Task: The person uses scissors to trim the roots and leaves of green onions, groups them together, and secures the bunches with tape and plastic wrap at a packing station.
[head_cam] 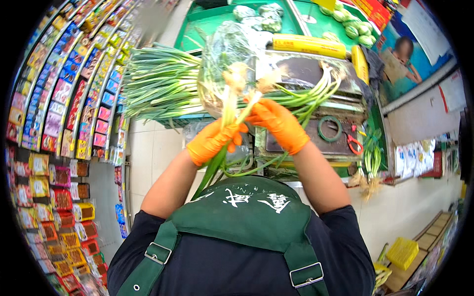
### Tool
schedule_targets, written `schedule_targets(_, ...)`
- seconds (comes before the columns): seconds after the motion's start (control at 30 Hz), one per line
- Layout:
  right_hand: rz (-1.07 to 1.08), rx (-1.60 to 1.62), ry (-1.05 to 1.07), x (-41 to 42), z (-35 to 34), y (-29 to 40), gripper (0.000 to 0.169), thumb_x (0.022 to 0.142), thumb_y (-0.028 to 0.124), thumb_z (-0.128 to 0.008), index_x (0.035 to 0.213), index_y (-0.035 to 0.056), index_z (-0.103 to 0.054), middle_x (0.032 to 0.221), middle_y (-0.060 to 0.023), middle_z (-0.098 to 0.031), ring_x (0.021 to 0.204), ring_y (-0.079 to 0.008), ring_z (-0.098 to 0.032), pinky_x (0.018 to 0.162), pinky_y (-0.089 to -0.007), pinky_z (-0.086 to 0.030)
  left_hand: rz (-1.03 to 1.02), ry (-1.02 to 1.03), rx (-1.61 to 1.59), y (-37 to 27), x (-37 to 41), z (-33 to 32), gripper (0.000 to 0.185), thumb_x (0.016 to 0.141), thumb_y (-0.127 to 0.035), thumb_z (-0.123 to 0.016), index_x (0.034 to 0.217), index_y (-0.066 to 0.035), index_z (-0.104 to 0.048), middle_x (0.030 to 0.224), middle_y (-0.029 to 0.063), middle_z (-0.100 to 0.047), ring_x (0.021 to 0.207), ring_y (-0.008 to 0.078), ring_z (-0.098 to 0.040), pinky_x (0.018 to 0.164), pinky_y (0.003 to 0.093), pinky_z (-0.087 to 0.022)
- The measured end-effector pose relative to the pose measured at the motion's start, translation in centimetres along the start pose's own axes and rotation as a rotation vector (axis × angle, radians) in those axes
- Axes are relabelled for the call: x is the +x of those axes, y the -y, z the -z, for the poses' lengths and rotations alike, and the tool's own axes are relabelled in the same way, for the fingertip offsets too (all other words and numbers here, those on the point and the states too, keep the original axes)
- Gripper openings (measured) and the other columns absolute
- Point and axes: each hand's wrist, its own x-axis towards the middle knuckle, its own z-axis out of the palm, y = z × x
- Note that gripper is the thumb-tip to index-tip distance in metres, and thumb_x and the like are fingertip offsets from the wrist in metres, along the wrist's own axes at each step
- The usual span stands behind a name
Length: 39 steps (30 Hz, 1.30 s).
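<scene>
My left hand (218, 141), in an orange glove, is closed around the stems of several spring onions (229, 109), with roots up and green leaves hanging towards my apron. My right hand (279, 125), gloved too, pinches a spring onion stalk (251, 104) just below its pale roots. Left of my hands lies a large pile of spring onions (163, 83), root ends by a clear plastic bag (227, 48). More spring onions (327, 83) lie behind my right hand. A green tape roll (329, 128) and red-handled scissors (354, 144) rest on a dark surface (313, 146) to the right.
Tied spring onion bunches (372, 157) overhang the right edge. Yellow rolls (309, 45) lie behind the workplace. Wrapped vegetables (259, 16) and round cabbages (350, 24) sit in green bins at the back. Snack shelves (63, 96) line the left; a yellow basket (403, 253) stands lower right.
</scene>
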Motion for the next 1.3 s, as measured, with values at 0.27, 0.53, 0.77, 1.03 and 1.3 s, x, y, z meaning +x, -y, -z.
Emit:
schedule_targets(0.27, 0.107, 0.425, -0.243, -3.7, -2.1, -0.3, 0.034, 0.098, 0.021, -0.057, 0.128, 0.0039, -0.06, 0.101, -0.0043, -0.068, 0.08, -0.0129, -0.06, 0.069, -0.028, -0.05, 0.075, 0.026, -0.238, 3.6, 2.7, -3.6, 0.03, 0.096, -0.02, -0.068, 0.119, -0.001, -0.063, 0.099, 0.0073, -0.069, 0.085, 0.0164, -0.065, 0.076, 0.0288, -0.053)
schedule_targets(0.53, 0.062, 0.355, -0.356, -5.3, -1.7, -4.6, 0.031, 0.104, 0.027, -0.056, 0.124, 0.0037, -0.061, 0.1, -0.0023, -0.067, 0.084, -0.0131, -0.061, 0.073, -0.0292, -0.051, -0.009, 0.068, -0.167, 4.2, 4.9, -4.3, 0.029, 0.098, -0.016, -0.068, 0.124, -0.002, -0.064, 0.104, 0.0054, -0.07, 0.086, 0.016, -0.065, 0.076, 0.0302, -0.053)
schedule_targets(0.77, 0.203, 0.265, -0.429, -5.5, -1.3, -4.0, 0.042, 0.107, 0.024, -0.05, 0.14, -0.0015, -0.051, 0.128, -0.0144, -0.065, 0.112, -0.0243, -0.065, 0.096, -0.0395, -0.054, 0.147, 0.109, -0.15, 5.1, 4.2, -5.6, 0.027, 0.1, -0.015, -0.065, 0.124, -0.001, -0.065, 0.106, 0.0063, -0.072, 0.092, 0.0149, -0.067, 0.079, 0.0298, -0.055)
schedule_targets(1.03, 0.183, 0.332, -0.569, -4.5, -1.6, -4.9, 0.03, 0.103, 0.01, -0.05, 0.132, 0.0024, -0.053, 0.106, -0.0115, -0.07, 0.089, -0.0214, -0.07, 0.08, -0.0356, -0.058, -0.042, 0.228, 0.381, 7.8, 4.1, -3.5, 0.046, 0.101, -0.012, -0.058, 0.144, 0.001, -0.048, 0.135, 0.0078, -0.06, 0.123, 0.0166, -0.056, 0.106, 0.0325, -0.043)
schedule_targets(1.3, 0.205, 0.421, -0.525, -4.1, -1.9, -5.8, 0.033, 0.104, 0.016, -0.052, 0.135, 0.0056, -0.055, 0.106, -0.0105, -0.068, 0.089, -0.0201, -0.068, 0.081, -0.0338, -0.056, -0.427, 0.152, 0.621, 8.0, 4.2, -5.3, 0.05, 0.105, -0.022, -0.051, 0.149, -0.002, -0.039, 0.132, 0.0123, -0.06, 0.119, 0.0258, -0.06, 0.102, 0.0359, -0.046)
